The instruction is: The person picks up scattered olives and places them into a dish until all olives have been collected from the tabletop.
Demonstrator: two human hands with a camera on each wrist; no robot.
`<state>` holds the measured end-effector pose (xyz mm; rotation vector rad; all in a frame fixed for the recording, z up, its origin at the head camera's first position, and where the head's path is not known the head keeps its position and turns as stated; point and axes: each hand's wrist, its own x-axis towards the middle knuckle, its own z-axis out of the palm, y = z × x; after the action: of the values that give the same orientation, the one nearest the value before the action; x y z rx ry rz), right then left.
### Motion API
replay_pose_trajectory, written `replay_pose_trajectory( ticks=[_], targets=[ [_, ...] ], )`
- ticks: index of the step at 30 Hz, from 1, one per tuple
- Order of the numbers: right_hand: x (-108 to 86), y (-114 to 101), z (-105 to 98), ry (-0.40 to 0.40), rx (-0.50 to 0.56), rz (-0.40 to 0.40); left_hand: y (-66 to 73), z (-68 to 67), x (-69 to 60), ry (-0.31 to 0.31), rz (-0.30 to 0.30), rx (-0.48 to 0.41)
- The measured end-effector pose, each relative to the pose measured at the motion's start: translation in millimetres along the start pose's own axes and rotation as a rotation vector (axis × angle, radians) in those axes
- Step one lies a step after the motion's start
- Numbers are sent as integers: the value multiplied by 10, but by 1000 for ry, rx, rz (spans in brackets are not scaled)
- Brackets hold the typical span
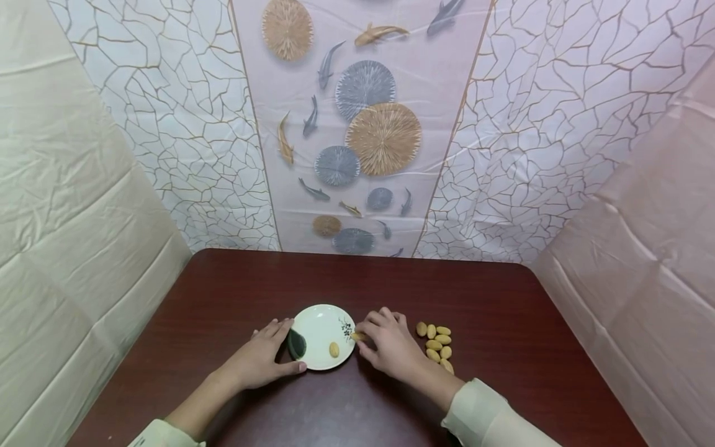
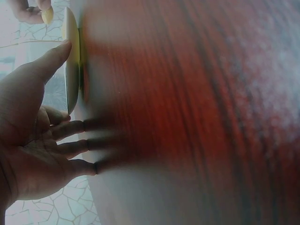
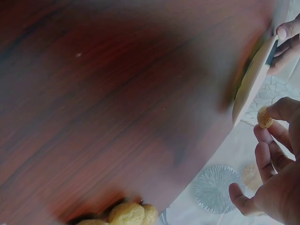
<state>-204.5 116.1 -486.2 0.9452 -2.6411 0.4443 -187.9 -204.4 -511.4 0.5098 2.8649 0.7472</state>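
One patterned wall cloth (image 1: 503,155) fills the far side at twelve o'clock, flanked by two plain pale cloths (image 1: 72,223). Its central panel bears ten fish, three orange and seven grey, among tan and grey-blue discs. One reddish-brown table (image 1: 240,279) runs beneath. Two pale sleeves (image 1: 486,413) reach in from seven and five o'clock; the left cuff carries small dark marks, too small to read.

Both hands are in view. With the plate's centre as the clock, the left hand (image 1: 259,360) lies at about eight to nine o'clock. Its spread thumb and fingers touch the rim without closing round it. The right hand (image 1: 393,347), at between three and four, pinches one yellow oval piece (image 1: 357,336) between thumb and fingers, raised at the three o'clock rim.

There is one white plate (image 1: 319,329), carrying a dark patch at between eight and nine o'clock and one small floral print at between two and three.

Ten yellow pieces can be counted in all: the pinched one, one piece on the plate (image 1: 334,349) at five o'clock, and eight in a loose cluster (image 1: 438,344) on the table at three o'clock, beside the right wrist.
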Motion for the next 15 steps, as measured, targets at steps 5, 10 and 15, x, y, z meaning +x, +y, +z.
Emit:
replay_pose_trajectory(
  ticks=[5, 10, 15],
  targets=[
    [40, -29, 61, -24, -28, -20, -4, 3, -4, 0, 0, -1],
    [76, -62, 86, -54, -29, -19, 8, -2, -8, 2, 4, -3],
    [104, -80, 105, -81, -27, -12, 39, -22, -20, 10, 18, -5]
  ],
)
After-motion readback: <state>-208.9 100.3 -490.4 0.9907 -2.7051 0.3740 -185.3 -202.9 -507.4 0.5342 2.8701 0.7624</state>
